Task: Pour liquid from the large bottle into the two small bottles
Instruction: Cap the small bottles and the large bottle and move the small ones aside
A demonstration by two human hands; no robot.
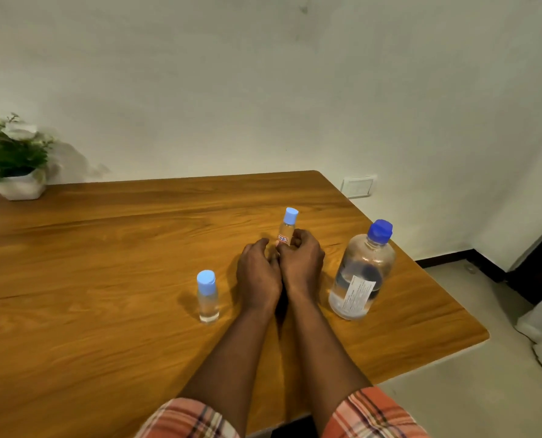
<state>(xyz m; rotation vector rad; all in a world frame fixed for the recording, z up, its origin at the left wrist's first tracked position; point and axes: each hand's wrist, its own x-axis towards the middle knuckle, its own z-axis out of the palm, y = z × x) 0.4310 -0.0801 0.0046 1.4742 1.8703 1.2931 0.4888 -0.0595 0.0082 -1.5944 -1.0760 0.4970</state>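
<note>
The large clear bottle stands capped in dark blue at the right of the wooden table, partly filled, a white label on its side. One small clear bottle with a light blue cap stands alone left of my hands. A second small bottle, light blue cap on and a red-and-white label, stands in the middle with my right hand wrapped round its lower part. My left hand rests against the right one, fingers curled near the bottle's base; whether it touches the bottle is hidden.
A white pot of white flowers sits at the table's far left corner against the wall. The table's right edge runs close past the large bottle, with floor beyond. A wall socket is behind the far corner.
</note>
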